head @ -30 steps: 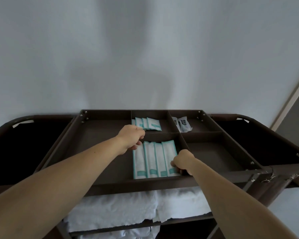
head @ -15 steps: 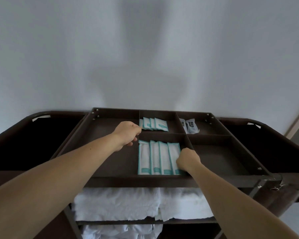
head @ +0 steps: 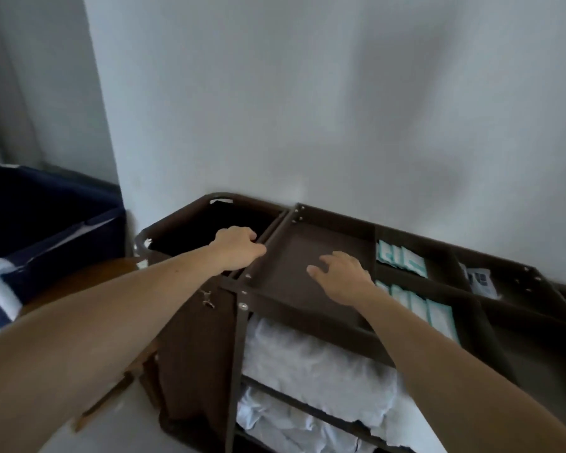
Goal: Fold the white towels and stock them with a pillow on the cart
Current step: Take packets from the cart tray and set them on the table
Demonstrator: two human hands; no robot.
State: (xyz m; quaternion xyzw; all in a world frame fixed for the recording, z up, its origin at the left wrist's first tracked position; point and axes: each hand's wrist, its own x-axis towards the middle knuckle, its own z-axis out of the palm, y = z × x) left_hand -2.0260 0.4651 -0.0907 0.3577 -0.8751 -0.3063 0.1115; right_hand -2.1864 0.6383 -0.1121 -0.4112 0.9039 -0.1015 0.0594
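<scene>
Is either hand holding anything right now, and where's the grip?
The left hand grips the cart rail left of the tray. The right hand holds nothing, open over that tray.

Dim flat light, soft wall shadows, motion blur, wide-angle edge distortion

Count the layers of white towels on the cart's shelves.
2. The upper towels lie right under the top tray; the lower towels lie on the shelf beneath. The right forearm hides the shelves' right side, so more may be there.
</scene>
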